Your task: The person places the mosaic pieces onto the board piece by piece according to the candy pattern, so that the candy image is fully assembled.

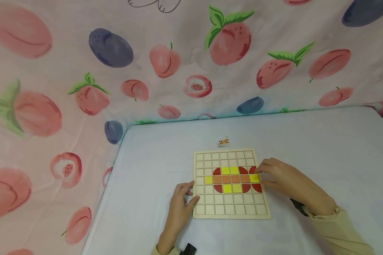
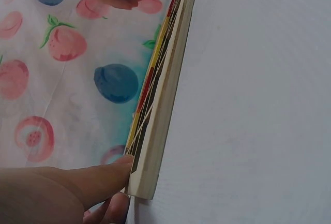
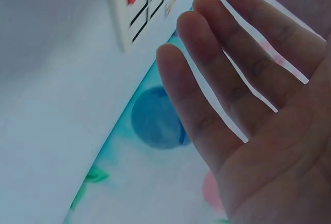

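Note:
A square wooden grid board [image 1: 210, 209] lies on the white table. Across its middle rows sit yellow square tiles [image 1: 227, 188], orange square tiles [image 1: 226, 179] and red rounded tiles [image 1: 246, 188]. My left hand [image 1: 181, 202] rests at the board's left edge, thumb and forefinger touching it; in the left wrist view the thumb [image 2: 106, 180] lies along the rim. My right hand [image 1: 282, 179] is at the right edge, fingertips over the end tiles. The right wrist view shows its fingers [image 3: 204, 105] stretched out and slightly spread, with nothing held.
Beyond the board's top edge lies a small patterned card [image 1: 223, 141]. A fruit-print cloth [image 1: 185, 35] hangs behind the table [image 1: 146, 159] and along its left side. Both wrists wear dark straps or devices, and the sleeves are beige.

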`<act>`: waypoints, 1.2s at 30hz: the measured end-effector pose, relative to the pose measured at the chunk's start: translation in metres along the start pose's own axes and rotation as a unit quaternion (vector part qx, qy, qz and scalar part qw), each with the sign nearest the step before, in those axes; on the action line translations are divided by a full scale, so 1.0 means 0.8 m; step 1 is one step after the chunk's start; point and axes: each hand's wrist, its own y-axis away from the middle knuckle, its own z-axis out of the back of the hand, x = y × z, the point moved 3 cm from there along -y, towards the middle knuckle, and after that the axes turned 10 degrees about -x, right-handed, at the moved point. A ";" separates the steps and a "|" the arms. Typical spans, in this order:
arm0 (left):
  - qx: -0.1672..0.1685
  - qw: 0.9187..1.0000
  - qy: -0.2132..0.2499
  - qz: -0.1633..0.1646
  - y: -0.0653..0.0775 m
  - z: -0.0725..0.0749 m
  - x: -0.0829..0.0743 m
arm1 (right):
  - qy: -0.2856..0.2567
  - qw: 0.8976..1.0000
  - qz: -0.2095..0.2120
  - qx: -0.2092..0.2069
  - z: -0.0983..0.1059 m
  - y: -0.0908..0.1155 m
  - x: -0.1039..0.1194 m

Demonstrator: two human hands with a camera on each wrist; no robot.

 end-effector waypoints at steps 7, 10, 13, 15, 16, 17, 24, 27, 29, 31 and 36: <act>-0.001 1.000 -0.002 0.003 0.001 -0.001 -0.001 | 0.014 1.000 -0.027 0.008 0.005 0.016 -0.024; 0.000 1.000 -0.002 0.002 0.001 -0.001 -0.001 | 0.016 0.999 -0.030 0.011 0.005 0.024 -0.036; 0.000 1.000 0.000 -0.003 0.001 -0.001 -0.001 | 0.015 0.999 -0.031 0.017 0.004 0.031 -0.048; -0.001 1.000 -0.001 -0.004 0.001 0.000 0.000 | 0.014 0.999 -0.027 0.017 0.002 0.034 -0.055; -0.001 1.000 0.000 -0.003 0.001 0.000 0.000 | 0.014 0.999 -0.026 0.018 0.002 0.036 -0.057; 0.000 1.000 0.000 -0.003 0.001 -0.001 0.000 | 0.013 0.999 -0.025 0.019 0.001 0.037 -0.060; -0.001 1.000 0.003 0.001 0.001 0.000 0.000 | 0.015 0.999 -0.015 0.025 -0.003 0.042 -0.070; -0.001 1.000 0.003 -0.001 0.001 0.000 0.001 | 0.017 0.999 -0.025 0.039 -0.006 0.044 -0.075; -0.002 1.000 0.002 -0.002 0.000 0.000 0.001 | 0.019 0.998 -0.037 0.048 -0.008 0.045 -0.079; -0.002 1.000 0.001 -0.004 0.000 0.000 0.001 | 0.020 0.997 -0.048 0.054 -0.008 0.046 -0.081; -0.006 1.000 0.000 -0.006 -0.001 0.000 0.001 | 0.019 0.996 -0.063 0.064 -0.008 0.046 -0.086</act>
